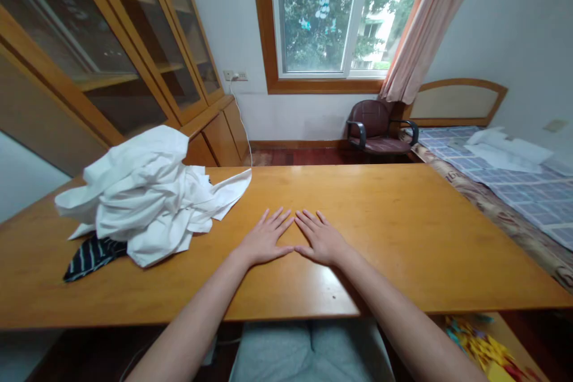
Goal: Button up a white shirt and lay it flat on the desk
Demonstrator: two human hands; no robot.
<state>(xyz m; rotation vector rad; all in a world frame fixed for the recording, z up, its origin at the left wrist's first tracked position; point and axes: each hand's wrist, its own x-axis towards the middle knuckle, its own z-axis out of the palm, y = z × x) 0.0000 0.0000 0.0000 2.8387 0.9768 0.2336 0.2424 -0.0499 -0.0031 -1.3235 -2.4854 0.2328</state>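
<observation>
My left hand (pixel 265 239) and my right hand (pixel 319 237) lie flat, palms down, side by side on the wooden table (pixel 403 233), fingers stretched out and thumbs nearly touching. Neither hand holds anything. To the left of my left hand sits a crumpled pile of white cloth (pixel 145 194), a short gap away. A dark striped piece of fabric (pixel 92 255) pokes out from under the pile's near left side.
A glass-door wooden cabinet (pixel 111 48) stands at the left wall. Beyond the table are a dark armchair (pixel 378 125), a window with a pink curtain (pixel 425 18), and a bed (pixel 514 185) at the right. Coloured paper pieces (pixel 481 346) lie low at the right.
</observation>
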